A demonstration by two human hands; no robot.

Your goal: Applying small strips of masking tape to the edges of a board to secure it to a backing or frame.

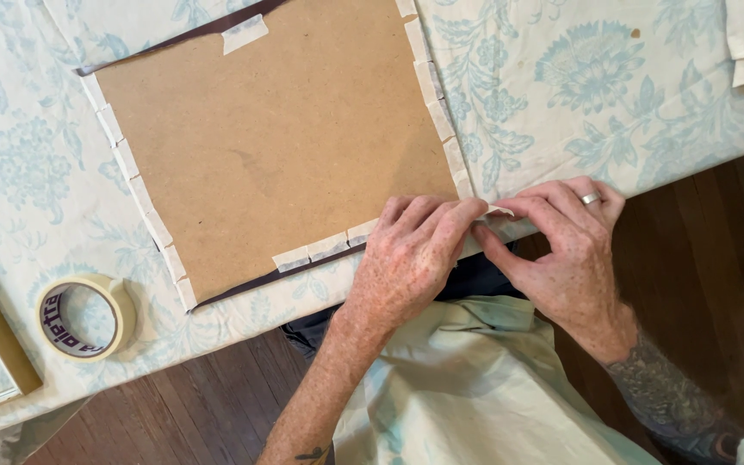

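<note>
At the corner of the brown hardboard backing panel nearest the person, at about five o'clock, the left hand and the right hand meet, fingertips pinching a short strip of cream masking tape between them at the edge of the desk under its pale blue-flowered cloth. Tape pieces already line the nine-o'clock and three-o'clock edges, and part of the six-o'clock edge. A dark gap remains there, while the roll of masking tape lies at eight o'clock.

Tape roll, floral tablecloth, dark wood floor
</note>
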